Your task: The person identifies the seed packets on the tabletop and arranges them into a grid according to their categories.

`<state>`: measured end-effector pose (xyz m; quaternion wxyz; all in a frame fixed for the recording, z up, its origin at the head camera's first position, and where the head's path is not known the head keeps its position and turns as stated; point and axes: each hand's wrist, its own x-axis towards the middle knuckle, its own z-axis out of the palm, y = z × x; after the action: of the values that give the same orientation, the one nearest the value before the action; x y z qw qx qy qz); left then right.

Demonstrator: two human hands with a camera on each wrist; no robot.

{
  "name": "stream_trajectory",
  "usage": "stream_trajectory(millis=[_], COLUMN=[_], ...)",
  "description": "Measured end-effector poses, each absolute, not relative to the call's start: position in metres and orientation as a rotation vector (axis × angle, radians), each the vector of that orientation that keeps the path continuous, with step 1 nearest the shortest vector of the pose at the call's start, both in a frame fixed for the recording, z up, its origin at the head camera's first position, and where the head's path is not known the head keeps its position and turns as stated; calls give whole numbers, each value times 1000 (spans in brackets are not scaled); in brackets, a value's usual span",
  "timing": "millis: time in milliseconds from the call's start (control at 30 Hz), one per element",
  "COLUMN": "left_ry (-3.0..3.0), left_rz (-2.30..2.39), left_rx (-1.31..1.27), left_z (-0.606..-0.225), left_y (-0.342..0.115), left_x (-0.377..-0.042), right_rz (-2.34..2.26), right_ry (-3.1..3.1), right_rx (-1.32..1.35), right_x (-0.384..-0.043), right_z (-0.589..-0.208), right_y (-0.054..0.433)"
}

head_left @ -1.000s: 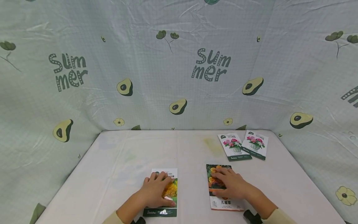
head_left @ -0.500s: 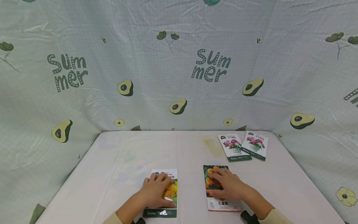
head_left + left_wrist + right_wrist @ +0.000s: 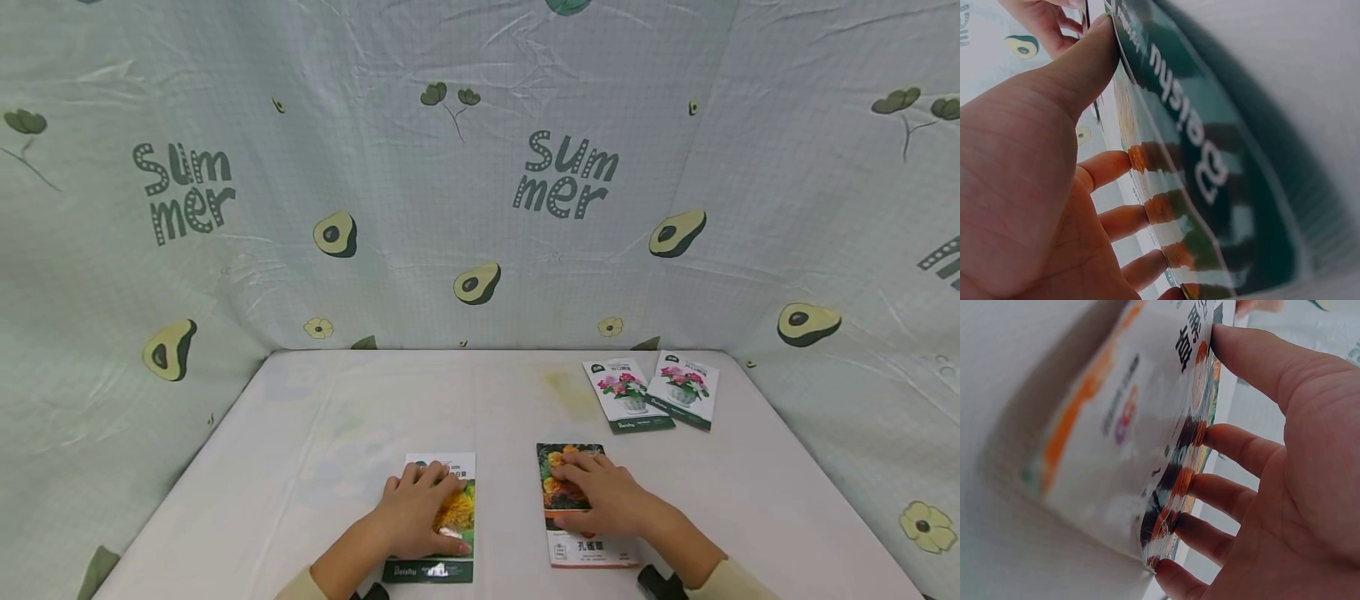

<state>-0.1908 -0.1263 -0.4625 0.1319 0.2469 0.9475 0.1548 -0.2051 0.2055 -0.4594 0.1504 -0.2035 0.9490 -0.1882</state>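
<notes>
In the head view my left hand (image 3: 416,515) rests on a seed packet (image 3: 429,571) with a white top, yellow flowers and a green band. Its spread fingertips and thumb press the glossy front, as the left wrist view also shows. My right hand (image 3: 603,498) lies over another seed packet (image 3: 577,552), which has orange flowers above and a white lower part. In the right wrist view the fingertips and thumb touch that packet's face from above. Both packets lie flat on the table, partly covered by the hands, with a gap between them.
Two white seed packets with pink flowers, a left one (image 3: 626,400) and a right one (image 3: 684,390), overlap at the back right of the white table (image 3: 360,408). A patterned curtain (image 3: 405,167) stands behind the table and along both sides.
My right hand has slid left with the orange-flower packet beneath it, narrowing the gap to the other packet. My left hand and its packet have stayed in place.
</notes>
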Motion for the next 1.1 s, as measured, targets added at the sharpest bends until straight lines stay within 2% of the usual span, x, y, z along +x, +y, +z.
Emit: stream_trajectory(millis=[1100], left_ry=[2737], left_rz=[386], left_rx=[693], left_z=[-459], left_y=[-124], left_x=[-193], right_rz=[-521], right_ry=[2724], right_rx=[-632], right_x=[-204], right_z=[-462], right_y=[180])
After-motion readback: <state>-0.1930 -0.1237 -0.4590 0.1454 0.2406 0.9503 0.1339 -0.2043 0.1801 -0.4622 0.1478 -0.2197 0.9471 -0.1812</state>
